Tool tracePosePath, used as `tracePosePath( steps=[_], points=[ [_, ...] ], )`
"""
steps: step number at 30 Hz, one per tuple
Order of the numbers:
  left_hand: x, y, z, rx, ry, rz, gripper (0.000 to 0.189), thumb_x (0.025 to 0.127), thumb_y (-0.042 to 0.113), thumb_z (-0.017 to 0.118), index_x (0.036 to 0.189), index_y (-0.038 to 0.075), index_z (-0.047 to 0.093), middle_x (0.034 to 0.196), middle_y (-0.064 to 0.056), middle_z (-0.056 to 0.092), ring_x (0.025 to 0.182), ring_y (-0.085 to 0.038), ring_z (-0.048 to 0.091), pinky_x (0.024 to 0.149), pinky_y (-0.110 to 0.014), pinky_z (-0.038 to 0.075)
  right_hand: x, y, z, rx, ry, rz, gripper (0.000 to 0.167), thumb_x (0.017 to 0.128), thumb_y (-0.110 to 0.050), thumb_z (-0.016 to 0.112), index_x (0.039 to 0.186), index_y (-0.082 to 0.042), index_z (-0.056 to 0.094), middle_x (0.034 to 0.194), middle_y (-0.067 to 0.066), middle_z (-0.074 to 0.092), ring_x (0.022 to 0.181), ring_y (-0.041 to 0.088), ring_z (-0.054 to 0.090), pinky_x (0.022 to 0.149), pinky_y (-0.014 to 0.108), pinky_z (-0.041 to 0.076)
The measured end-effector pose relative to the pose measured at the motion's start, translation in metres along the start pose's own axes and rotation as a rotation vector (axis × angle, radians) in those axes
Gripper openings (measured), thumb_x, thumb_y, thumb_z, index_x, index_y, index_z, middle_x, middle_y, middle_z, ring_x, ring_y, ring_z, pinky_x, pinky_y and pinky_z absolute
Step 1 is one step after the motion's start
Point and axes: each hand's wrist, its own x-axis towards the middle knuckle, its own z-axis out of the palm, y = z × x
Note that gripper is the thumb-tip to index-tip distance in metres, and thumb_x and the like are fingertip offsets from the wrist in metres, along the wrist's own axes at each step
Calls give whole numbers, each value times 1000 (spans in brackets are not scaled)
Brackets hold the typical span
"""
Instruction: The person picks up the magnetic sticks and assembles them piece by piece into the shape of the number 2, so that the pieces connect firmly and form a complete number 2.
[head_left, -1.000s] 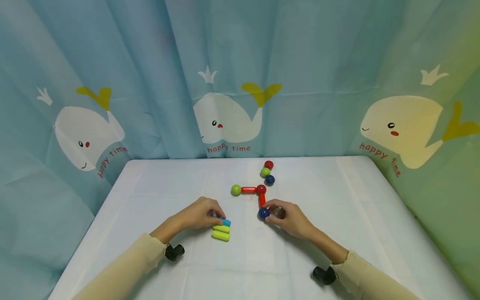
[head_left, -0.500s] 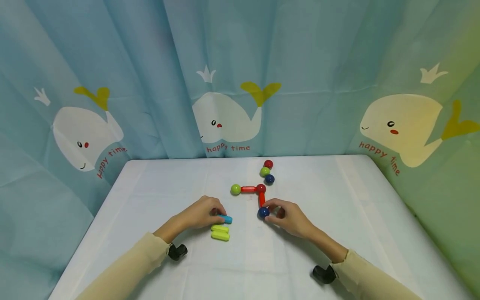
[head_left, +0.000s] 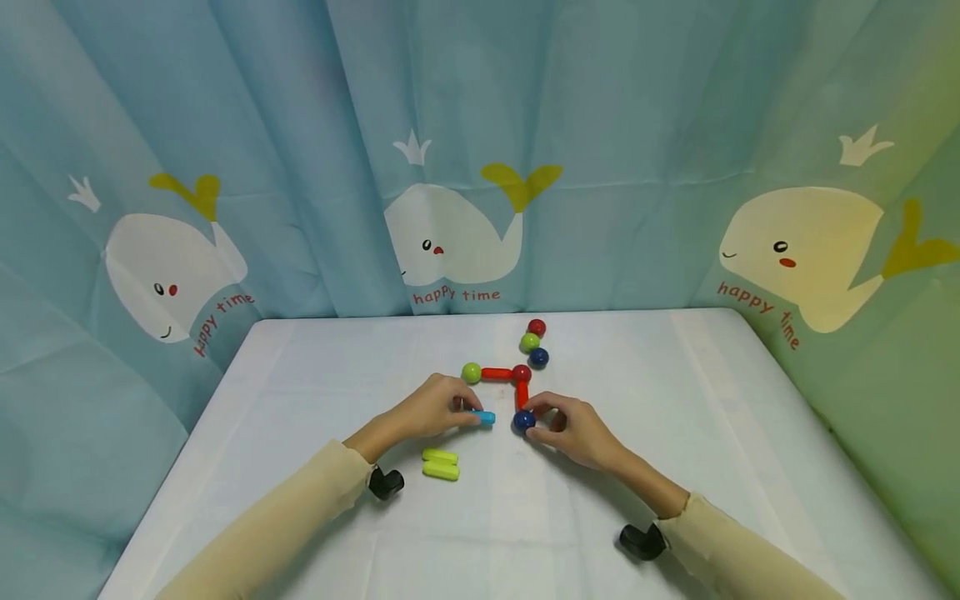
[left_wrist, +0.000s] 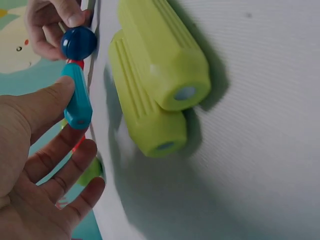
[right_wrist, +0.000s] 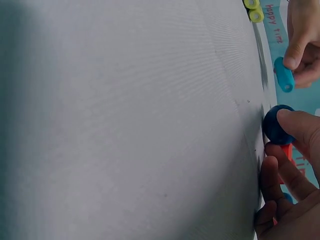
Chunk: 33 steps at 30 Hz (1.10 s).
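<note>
My left hand (head_left: 437,406) pinches a light blue rod (left_wrist: 79,100) between thumb and fingers, a short way left of the dark blue ball. My right hand (head_left: 576,429) grips that dark blue ball (head_left: 524,421) with thumb and fingertips. A red rod (head_left: 522,395) joins the ball to a red ball (head_left: 522,373). From there a second red rod (head_left: 497,374) runs left to a green ball (head_left: 471,372), making a corner shape on the table. In both wrist views the light blue rod is apart from the dark blue ball.
Two yellow-green rods (head_left: 440,464) lie side by side on the white table (head_left: 480,542), in front of the left hand. Behind the joined pieces sit a loose red ball (head_left: 537,327), a green ball (head_left: 529,342) and a dark blue ball (head_left: 538,358). A whale-print curtain (head_left: 315,167) hangs behind.
My left hand has lifted the light blue rod away from the yellow-green rods and carried it right and farther back, toward the held ball. The joined pieces have shifted slightly back with my right hand.
</note>
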Motion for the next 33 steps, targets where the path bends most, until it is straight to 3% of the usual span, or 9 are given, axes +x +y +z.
tracePosePath(
  steps=[6,18,33],
  points=[
    [11,3,4,15,-26,-23,15,92,23,80,105,15,81,87,13,69,78,-9,56,73,-24,50,3,0,0,-6,1,-2,33,89,-14,82,120,-16,71,102,-2,71,72,15,55,62,26,48],
    [24,4,9,27,-37,-10,16,92,23,80,105,14,81,86,13,70,76,-8,56,72,-22,50,7,0,0,-6,1,1,31,89,-14,81,118,-16,71,100,-1,71,70,14,54,62,26,48],
    [27,10,11,35,-51,-4,15,92,22,80,104,13,80,82,13,67,74,-7,56,71,-20,50,8,-1,0,-9,-9,12,32,90,-12,80,120,-16,70,101,1,71,70,15,54,62,25,48]
  ],
)
